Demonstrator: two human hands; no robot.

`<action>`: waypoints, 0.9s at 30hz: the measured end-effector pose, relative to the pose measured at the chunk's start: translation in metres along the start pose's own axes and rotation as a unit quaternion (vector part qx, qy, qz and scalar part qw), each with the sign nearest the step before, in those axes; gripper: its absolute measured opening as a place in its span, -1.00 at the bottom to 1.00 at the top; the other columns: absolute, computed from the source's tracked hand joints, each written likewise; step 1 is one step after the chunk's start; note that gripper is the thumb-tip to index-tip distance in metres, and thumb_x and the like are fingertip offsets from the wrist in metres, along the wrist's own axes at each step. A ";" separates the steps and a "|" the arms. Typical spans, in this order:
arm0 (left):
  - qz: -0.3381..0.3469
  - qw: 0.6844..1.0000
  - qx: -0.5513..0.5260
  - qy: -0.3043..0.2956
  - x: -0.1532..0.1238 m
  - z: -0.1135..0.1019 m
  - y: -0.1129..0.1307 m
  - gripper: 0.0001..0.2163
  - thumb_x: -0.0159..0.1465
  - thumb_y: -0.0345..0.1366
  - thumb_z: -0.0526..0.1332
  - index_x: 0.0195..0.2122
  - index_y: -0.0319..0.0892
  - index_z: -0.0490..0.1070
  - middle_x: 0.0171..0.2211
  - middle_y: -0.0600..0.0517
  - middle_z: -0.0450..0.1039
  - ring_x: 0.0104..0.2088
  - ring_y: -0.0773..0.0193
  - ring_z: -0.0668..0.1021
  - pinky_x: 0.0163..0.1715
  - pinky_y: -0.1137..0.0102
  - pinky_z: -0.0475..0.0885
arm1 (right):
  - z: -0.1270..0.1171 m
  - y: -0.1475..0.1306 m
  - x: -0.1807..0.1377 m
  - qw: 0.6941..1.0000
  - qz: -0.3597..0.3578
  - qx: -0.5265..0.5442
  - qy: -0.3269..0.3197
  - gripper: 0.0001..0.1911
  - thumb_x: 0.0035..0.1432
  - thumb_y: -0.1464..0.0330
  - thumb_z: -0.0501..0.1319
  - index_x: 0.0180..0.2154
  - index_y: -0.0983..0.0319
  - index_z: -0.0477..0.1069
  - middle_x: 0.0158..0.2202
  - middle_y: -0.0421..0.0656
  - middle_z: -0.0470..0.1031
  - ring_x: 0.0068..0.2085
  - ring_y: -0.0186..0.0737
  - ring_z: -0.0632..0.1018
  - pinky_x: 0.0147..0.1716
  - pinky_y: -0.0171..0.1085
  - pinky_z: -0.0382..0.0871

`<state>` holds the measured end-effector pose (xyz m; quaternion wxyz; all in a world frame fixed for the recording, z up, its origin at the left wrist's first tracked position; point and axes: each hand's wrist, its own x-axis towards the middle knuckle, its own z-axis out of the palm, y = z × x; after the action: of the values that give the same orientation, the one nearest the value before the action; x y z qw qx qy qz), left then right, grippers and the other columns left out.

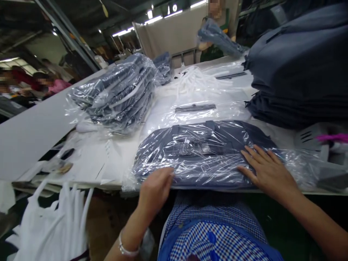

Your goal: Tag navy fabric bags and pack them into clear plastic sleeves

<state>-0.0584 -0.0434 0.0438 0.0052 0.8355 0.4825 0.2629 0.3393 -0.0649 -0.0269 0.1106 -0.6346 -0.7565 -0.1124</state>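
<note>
A dark grey-blue bag [201, 165] in a clear plastic sleeve lies flat along the table's front edge, its handles folded near the middle. My right hand [268, 170] rests flat on its right part, fingers spread. At the bag's lower left, my left hand [156, 186] is closed, thumb against curled fingers; whatever may be pinched there, perhaps the sleeve's edge, is hidden. Loose clear plastic [301, 166] extends beyond the bag's right end. Just behind the bag, flat clear plastic sleeves [165, 110] cover white material.
Plastic-wrapped bags [119, 94] are piled at the left; unwrapped dark bags [299, 72] are stacked high at the right. A grey plastic bin [310, 134] stands below that stack. White strapped pieces [54, 224] hang at lower left. Across the table a person [214, 47] holds a wrapped item.
</note>
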 end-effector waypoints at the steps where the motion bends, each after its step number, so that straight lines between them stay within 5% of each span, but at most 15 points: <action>1: 0.046 0.998 -0.008 -0.046 -0.001 0.012 0.016 -0.74 0.41 -0.27 0.08 0.05 -0.12 0.45 0.00 -0.03 0.57 0.04 0.24 0.56 0.11 0.31 0.42 | -0.001 0.000 0.000 1.000 0.002 0.000 -0.001 -0.18 0.33 -0.09 -0.22 0.25 0.38 0.28 0.31 0.09 0.24 0.37 0.16 0.12 0.30 0.16 -0.02; 4: 0.100 0.984 0.027 -0.145 0.000 0.043 0.025 -0.61 0.43 -0.21 0.02 0.24 -0.16 0.29 0.23 -0.09 0.36 0.26 0.13 0.36 0.27 0.09 0.25 | -0.004 -0.002 0.001 1.000 0.009 0.006 -0.004 -0.25 0.34 -0.05 -0.17 0.26 0.36 0.27 0.31 0.07 0.24 0.37 0.14 0.14 0.29 0.15 0.00; 8: 0.074 0.973 0.095 -0.195 0.011 0.063 -0.009 -0.51 0.44 -0.09 -0.03 0.35 -0.10 0.11 0.37 -0.09 0.10 0.36 0.05 0.18 0.30 -0.05 0.16 | -0.009 -0.005 0.003 0.999 0.027 0.019 -0.007 -0.30 0.34 0.00 -0.08 0.29 0.33 0.22 0.33 0.06 0.20 0.36 0.12 0.16 0.29 0.14 0.04; 18: 0.126 0.967 0.136 -0.176 0.007 0.082 -0.037 -0.47 0.43 -0.04 -0.08 0.38 -0.08 0.03 0.38 -0.05 0.06 0.38 0.01 0.13 0.26 -0.13 0.15 | -0.018 0.013 0.002 0.993 0.089 0.072 -0.013 -0.46 0.39 0.15 -0.03 0.28 0.23 0.25 0.35 -0.02 0.17 0.37 0.08 0.16 0.29 0.17 0.09; 22: 0.202 0.963 0.129 -0.119 0.004 0.087 -0.050 -0.49 0.43 -0.06 -0.13 0.35 -0.08 0.14 0.36 -0.08 0.13 0.37 -0.04 0.15 0.20 -0.15 0.23 | -0.051 0.040 -0.017 0.985 0.110 0.090 0.094 -0.56 0.40 0.25 -0.02 0.19 0.24 0.36 0.23 -0.04 0.38 0.30 -0.10 0.31 0.29 -0.05 0.19; 25: 0.245 0.956 0.113 -0.113 0.003 0.090 -0.058 -0.52 0.42 -0.08 -0.16 0.28 -0.01 0.27 0.34 -0.05 0.17 0.36 -0.05 0.17 0.19 -0.16 0.22 | -0.076 0.070 -0.037 0.953 0.209 0.051 0.215 -0.59 0.36 0.23 0.05 0.13 0.24 0.43 0.16 -0.02 0.45 0.25 -0.06 0.37 0.30 -0.03 0.17; 27: 0.241 0.960 0.100 -0.105 0.002 0.093 -0.063 -0.54 0.42 -0.12 -0.19 0.22 0.07 0.34 0.32 0.01 0.22 0.36 -0.01 0.18 0.21 -0.14 0.19 | -0.082 0.094 -0.050 0.923 0.298 0.057 0.235 -0.58 0.27 0.17 0.14 0.04 0.26 0.50 0.13 0.02 0.47 0.24 0.06 0.37 0.30 0.04 0.13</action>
<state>-0.0675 0.0147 -0.0519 -0.0915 0.9460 0.2880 0.1174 0.4422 -0.1211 0.0386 0.3498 -0.7789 -0.4897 -0.1764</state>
